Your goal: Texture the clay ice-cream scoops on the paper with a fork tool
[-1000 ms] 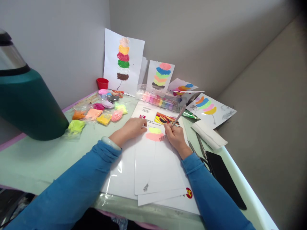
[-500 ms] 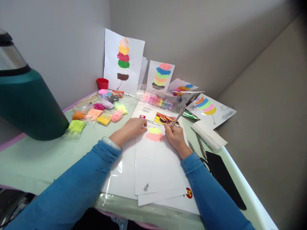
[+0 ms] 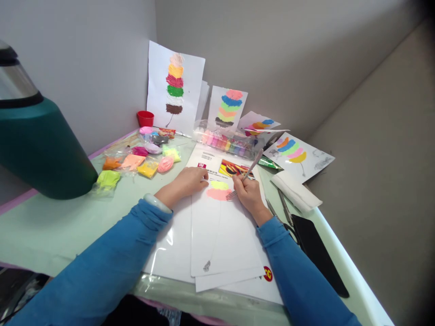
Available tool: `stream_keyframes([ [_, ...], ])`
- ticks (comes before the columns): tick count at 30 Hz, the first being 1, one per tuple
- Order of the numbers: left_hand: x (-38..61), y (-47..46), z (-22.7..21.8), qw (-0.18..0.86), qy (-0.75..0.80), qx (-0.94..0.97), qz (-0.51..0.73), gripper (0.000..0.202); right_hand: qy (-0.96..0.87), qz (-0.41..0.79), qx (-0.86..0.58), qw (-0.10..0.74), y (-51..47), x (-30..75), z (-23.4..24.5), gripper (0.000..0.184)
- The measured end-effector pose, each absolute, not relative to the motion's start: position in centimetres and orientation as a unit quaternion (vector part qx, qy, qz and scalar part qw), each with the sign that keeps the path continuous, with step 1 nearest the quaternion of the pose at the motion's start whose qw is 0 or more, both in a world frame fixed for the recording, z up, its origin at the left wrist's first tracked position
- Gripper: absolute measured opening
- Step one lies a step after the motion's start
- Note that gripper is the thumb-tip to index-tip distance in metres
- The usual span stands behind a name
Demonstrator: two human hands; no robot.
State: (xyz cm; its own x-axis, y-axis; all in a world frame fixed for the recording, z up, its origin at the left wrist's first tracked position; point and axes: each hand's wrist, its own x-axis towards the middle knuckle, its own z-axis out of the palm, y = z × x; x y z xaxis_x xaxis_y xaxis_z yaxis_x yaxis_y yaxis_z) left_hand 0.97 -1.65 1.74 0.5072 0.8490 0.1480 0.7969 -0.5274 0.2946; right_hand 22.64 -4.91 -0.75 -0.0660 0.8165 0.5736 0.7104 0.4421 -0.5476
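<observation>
My right hand [image 3: 249, 194] grips a metal fork [image 3: 254, 162] by its handle, with the tines low against the right end of a flat pink clay patch [image 3: 217, 194]. Just above the pink lies a yellow clay patch [image 3: 219, 184]. Both are on a white sheet of paper [image 3: 224, 240] bearing a thin drawn line and a small dark scribble near its bottom. My left hand [image 3: 190, 182] rests flat on the sheet's upper left edge, its fingers stretched out beside the clay and holding nothing.
Small bags of coloured clay [image 3: 147, 167] lie left of the papers, near a big green bottle [image 3: 47, 145]. Finished striped pictures [image 3: 175, 90] lean at the back behind a clear clay case [image 3: 224, 141]. Right are a tissue roll [image 3: 296, 190], scissors [image 3: 292, 233] and a black phone-like slab [image 3: 319, 253].
</observation>
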Motion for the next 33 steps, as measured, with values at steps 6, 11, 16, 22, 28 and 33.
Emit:
stream_keyframes([
  [6, 1.0, -1.66, 1.89, 0.1, 0.481, 0.861, 0.129, 0.026, -0.728, 0.051, -0.524, 0.439, -4.79, 22.77, -0.95, 0.041],
  [11, 0.96, -1.61, 1.66, 0.092, 0.477, 0.863, 0.138, 0.026, -0.727, 0.049, -0.522, 0.444, -4.71, 22.9, -1.16, 0.042],
  [16, 0.98, -1.57, 1.61, 0.092, 0.478, 0.862, 0.138, 0.026, -0.73, 0.051, -0.518, 0.443, -4.79, 22.82, -1.03, 0.042],
  [22, 0.97, -1.63, 1.75, 0.096, 0.477, 0.863, 0.138, 0.026, -0.729, 0.061, -0.513, 0.449, -4.85, 22.75, -0.94, 0.042],
  [28, 0.98, -1.62, 1.69, 0.094, 0.478, 0.862, 0.136, 0.025, -0.726, 0.06, -0.52, 0.446, -4.88, 22.68, -0.91, 0.042],
  [33, 1.02, -1.62, 1.7, 0.092, 0.479, 0.862, 0.14, 0.024, -0.727, 0.063, -0.52, 0.444, -4.96, 22.61, -0.79, 0.042],
])
